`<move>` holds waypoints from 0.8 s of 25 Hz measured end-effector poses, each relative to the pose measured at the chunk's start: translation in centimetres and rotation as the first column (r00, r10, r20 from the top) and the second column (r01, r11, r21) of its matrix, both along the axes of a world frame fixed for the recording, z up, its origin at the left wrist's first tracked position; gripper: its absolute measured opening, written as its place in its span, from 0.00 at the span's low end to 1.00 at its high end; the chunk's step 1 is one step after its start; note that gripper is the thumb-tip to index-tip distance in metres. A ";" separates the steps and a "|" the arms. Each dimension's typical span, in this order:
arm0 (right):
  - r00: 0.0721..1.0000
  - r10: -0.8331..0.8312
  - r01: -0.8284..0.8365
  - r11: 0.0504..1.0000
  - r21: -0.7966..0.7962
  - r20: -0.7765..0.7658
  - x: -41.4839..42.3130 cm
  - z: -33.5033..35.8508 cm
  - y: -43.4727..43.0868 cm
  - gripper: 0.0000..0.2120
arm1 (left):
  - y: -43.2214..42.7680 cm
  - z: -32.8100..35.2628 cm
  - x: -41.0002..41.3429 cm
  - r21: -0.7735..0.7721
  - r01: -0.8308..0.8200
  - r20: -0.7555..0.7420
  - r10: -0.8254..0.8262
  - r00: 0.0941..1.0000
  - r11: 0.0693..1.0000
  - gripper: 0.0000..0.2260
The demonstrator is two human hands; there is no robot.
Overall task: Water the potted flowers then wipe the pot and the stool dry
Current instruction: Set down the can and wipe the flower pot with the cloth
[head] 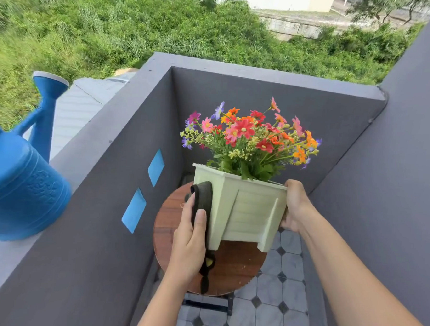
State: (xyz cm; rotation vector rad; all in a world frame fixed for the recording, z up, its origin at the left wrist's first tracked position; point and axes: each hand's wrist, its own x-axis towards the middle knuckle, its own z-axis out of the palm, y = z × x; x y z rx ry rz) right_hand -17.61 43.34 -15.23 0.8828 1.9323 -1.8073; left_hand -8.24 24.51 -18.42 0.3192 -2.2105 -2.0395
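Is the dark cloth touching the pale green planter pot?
Touching: the head view shows the dark cloth pressed flat on the pale green planter pot by the left hand.

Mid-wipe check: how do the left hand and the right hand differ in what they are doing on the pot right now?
The left hand presses a dark cloth against the pot's left side; the right hand is bare and touches the pot directly. The left hand lies flat, fingers pointing up along the wall; the right hand's grip wraps the upper right corner at the rim. Both are on the pot, which sits tilted over the round wooden stool.
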 end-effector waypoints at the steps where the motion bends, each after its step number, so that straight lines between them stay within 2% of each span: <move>1: 1.000 0.006 -0.006 1.000 -0.020 0.012 0.1 -0.3 0.3 0.15 | 0.0 0.4 -0.2 -0.031 0.011 -0.012 -0.011 1.000 0.999 0.16; 4: 1.000 0.023 -0.022 0.997 -0.070 0.013 0.7 -0.7 0.7 0.15 | 0.0 1.1 -2.0 -0.202 0.012 0.004 -0.011 1.000 0.979 0.19; 6: 1.000 0.011 -0.010 0.995 -0.100 0.007 0.9 -1.0 0.7 0.14 | -0.6 1.0 -3.5 -0.252 -0.005 0.040 0.016 0.999 0.968 0.21; 11: 0.999 0.049 -0.051 0.984 -0.170 -0.017 1.2 -1.5 0.9 0.19 | -3.8 -1.2 -6.0 -0.170 -0.031 0.173 0.061 0.983 0.985 0.18; 14: 0.998 0.035 -0.045 0.983 -0.178 -0.056 1.1 -1.6 0.4 0.13 | -4.5 -1.7 -5.6 -0.087 -0.049 0.134 0.061 0.989 0.995 0.18; 15: 0.997 0.032 -0.045 0.981 -0.191 -0.069 1.1 -1.7 0.2 0.14 | -4.5 -1.8 -5.3 -0.083 -0.075 0.113 0.084 0.990 0.994 0.18; 17: 0.993 0.017 -0.052 0.949 -0.312 -0.114 1.6 -2.3 0.0 0.20 | -4.6 -2.0 -4.9 -0.079 -0.112 0.085 0.118 0.989 0.991 0.18; 20: 0.959 -0.070 -0.101 0.821 -0.562 -0.275 3.1 -4.0 0.2 0.28 | -4.8 -1.9 -4.7 -0.062 -0.162 0.078 0.167 0.983 0.985 0.18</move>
